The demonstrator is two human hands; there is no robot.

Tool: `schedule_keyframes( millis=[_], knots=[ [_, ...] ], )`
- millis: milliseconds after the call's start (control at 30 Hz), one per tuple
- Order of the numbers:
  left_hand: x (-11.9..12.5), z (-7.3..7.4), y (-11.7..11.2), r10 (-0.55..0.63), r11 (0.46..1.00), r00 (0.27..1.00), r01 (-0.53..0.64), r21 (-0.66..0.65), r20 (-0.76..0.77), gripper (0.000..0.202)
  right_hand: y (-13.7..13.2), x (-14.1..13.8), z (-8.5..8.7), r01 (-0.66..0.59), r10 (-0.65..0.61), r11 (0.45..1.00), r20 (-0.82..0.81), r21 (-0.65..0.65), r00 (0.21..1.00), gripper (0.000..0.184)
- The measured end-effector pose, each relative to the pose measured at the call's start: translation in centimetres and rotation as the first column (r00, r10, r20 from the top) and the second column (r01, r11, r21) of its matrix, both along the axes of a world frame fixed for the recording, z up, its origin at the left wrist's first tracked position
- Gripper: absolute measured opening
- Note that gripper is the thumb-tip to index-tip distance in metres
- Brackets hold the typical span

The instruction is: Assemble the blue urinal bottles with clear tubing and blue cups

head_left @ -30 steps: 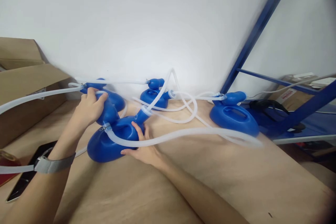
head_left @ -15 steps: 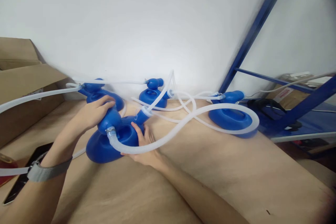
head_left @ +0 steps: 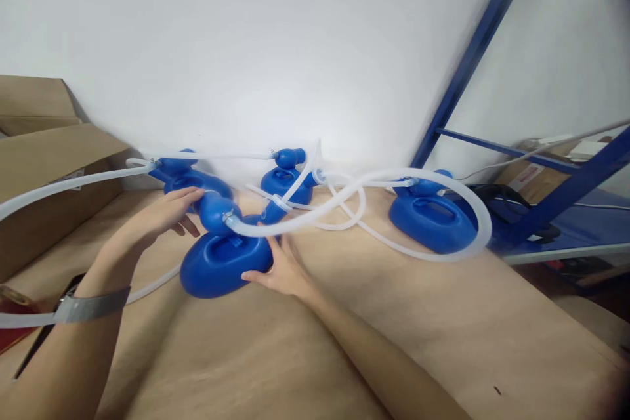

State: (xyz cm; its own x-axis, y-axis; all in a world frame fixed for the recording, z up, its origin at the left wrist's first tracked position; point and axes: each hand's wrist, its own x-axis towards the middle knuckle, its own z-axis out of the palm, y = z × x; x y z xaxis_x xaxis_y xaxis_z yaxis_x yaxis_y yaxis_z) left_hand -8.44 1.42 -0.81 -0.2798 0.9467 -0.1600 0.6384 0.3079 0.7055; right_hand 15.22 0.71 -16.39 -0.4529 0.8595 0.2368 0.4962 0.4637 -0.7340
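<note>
Label [head_left: 527,177], right of frame: illegible. Right hand [head_left: 281,268] grips blue bottle [head_left: 219,269], left of centre. Left hand [head_left: 165,213], loosely open, adjoins bulb [head_left: 216,212].

Both bare arms in view, hands well apart, not touching. Left forearm [head_left: 93,354] comes in at lower left, slants up and right; left wrist [head_left: 108,269] roughly in line with it. Left hand [head_left: 170,210] back up, upper fingers [head_left: 191,197] reaching right, lower ones bent down, slight gap between; loose pose. Right forearm [head_left: 364,341] comes in along bottom edge, right of centre, slants up and left; right wrist [head_left: 308,289] nearly straight. Right hand [head_left: 283,269] in a spread grip, near digit [head_left: 256,277] pointing left, other digits farther out, partly hidden. Left hand sits higher.
</note>
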Motion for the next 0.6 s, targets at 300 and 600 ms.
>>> schedule_keyframes(
  millis=[300,600],
  knots=[
    [0.22,-0.28,0.12,-0.003,0.998,0.999,0.006,0.064,-0.051,0.052,0.27,0.89,0.50,-0.018,0.009,0.989,-0.064,-0.146,0.998,0.119],
    [0.35,-0.54,0.45,0.027,0.997,0.997,-0.022,0.075,-0.069,0.049,0.23,1.09,0.79,-0.046,0.030,0.981,-0.089,-0.187,0.996,0.120]
  ],
)
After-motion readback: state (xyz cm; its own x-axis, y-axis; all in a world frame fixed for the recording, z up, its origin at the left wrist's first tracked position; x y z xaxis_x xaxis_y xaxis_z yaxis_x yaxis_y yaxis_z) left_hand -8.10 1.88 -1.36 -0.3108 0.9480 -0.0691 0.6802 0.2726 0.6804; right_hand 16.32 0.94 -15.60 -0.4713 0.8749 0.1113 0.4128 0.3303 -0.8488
